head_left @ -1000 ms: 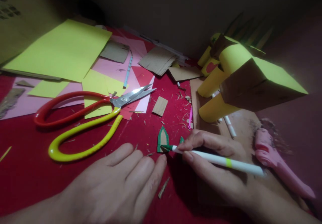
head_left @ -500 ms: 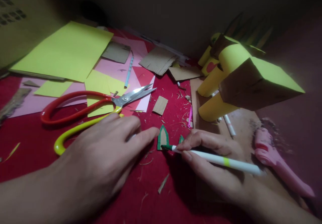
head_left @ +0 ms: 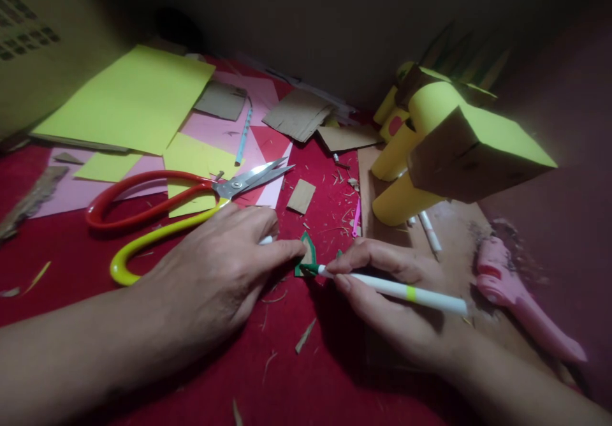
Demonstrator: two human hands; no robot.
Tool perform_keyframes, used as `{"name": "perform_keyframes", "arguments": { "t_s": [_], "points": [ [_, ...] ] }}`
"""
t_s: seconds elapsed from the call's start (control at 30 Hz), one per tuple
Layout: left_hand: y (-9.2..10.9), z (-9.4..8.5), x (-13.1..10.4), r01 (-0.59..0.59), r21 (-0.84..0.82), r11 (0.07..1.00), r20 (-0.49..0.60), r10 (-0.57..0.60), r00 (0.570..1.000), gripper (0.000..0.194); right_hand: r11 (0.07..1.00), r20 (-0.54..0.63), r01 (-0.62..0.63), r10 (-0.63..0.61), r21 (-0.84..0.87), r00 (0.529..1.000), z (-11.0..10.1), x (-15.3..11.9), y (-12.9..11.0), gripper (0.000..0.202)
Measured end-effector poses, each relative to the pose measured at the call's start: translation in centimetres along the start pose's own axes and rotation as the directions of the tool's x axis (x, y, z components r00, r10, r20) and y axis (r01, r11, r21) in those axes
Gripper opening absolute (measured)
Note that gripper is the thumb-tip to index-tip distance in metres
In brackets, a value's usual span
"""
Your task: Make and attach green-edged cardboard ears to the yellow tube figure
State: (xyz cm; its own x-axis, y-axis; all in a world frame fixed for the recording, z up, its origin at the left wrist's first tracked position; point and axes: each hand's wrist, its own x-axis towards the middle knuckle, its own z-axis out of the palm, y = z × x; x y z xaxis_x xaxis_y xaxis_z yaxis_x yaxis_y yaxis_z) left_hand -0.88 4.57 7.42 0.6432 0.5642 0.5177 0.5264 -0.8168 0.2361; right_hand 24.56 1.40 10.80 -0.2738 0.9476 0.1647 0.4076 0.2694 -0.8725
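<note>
A small pointed cardboard piece (head_left: 307, 255) with green edges lies on the red cloth. My left hand (head_left: 229, 260) has its index fingertip on this piece, while its other fingers curl round a white object (head_left: 266, 240), mostly hidden, perhaps a marker cap. Pinched in my right hand (head_left: 387, 279) is a white marker (head_left: 411, 294) with a yellow-green band, its green tip touching the lower part of the piece. A second green-edged piece shows slightly beside my right fingertips.
Red-and-yellow-handled scissors (head_left: 234, 185) lie beyond my left hand, near yellow sheets (head_left: 134, 101) and cardboard scraps (head_left: 301, 196). At the right stand a yellow paper-and-cardboard model (head_left: 440, 145) and a pink tool (head_left: 516, 298). A blue pencil (head_left: 243, 136) lies farther back.
My left index fingertip has moved onto the pointed piece, which is now slightly tilted. The marker has shifted a little, its tip still on the piece. The whole view has shifted slightly.
</note>
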Motion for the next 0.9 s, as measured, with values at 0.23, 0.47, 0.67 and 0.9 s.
{"name": "perform_keyframes", "arguments": {
  "t_s": [0.23,0.47,0.67,0.9],
  "points": [
    [0.15,0.0,-0.1,-0.004,0.049,0.999,-0.006,0.005,1.0,0.046,0.999,0.006,0.028,-0.028,-0.016,1.0,-0.12,-0.1,0.21,0.011],
    [0.37,-0.24,0.06,-0.001,0.06,0.998,-0.013,0.002,1.0,0.047,0.997,0.043,0.05,-0.053,0.067,0.998,-0.11,0.06,0.26,0.015],
    [0.38,-0.09,0.07,0.012,0.038,0.999,0.017,-0.013,1.0,0.045,0.965,-0.076,-0.139,0.16,0.221,0.984,-0.3,-0.04,0.39,0.008],
    [-0.17,-0.25,-0.79,0.025,0.0,1.0,0.02,-0.025,1.0,0.033,0.985,-0.099,-0.108,0.121,0.132,0.988,-0.12,-0.26,0.13,0.01]
  ]
}}
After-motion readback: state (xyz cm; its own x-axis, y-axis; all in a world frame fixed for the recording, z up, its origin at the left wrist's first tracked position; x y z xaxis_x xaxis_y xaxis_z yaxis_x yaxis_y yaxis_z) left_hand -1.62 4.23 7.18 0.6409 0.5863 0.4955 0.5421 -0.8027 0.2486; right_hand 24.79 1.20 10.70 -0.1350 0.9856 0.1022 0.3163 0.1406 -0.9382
